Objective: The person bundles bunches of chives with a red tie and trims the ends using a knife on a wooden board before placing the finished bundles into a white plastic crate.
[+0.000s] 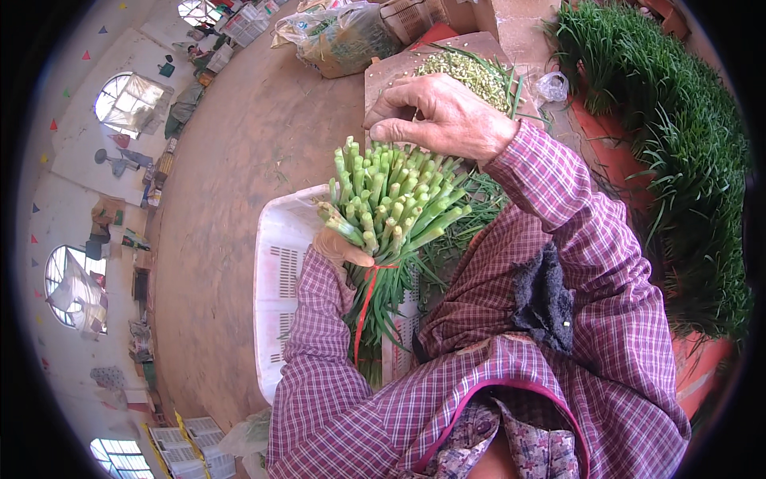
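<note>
My left hand (339, 246) grips a thick bundle of green stalks (392, 203), cut ends pointing up toward the camera. A red string (367, 297) is tied around the bundle below my fingers, and its leafy ends hang down over a white plastic crate (279, 279). My right hand (435, 113) rests palm down on the top of the cut ends, fingers curled over the stalk tips. Both forearms wear purple plaid sleeves.
A wooden board (399, 68) beyond my right hand carries a heap of small cut green pieces (472, 76). A large pile of loose green stalks (678, 152) lies to the right on a red surface. A filled plastic bag (343, 36) sits at the back. Brown floor spreads left.
</note>
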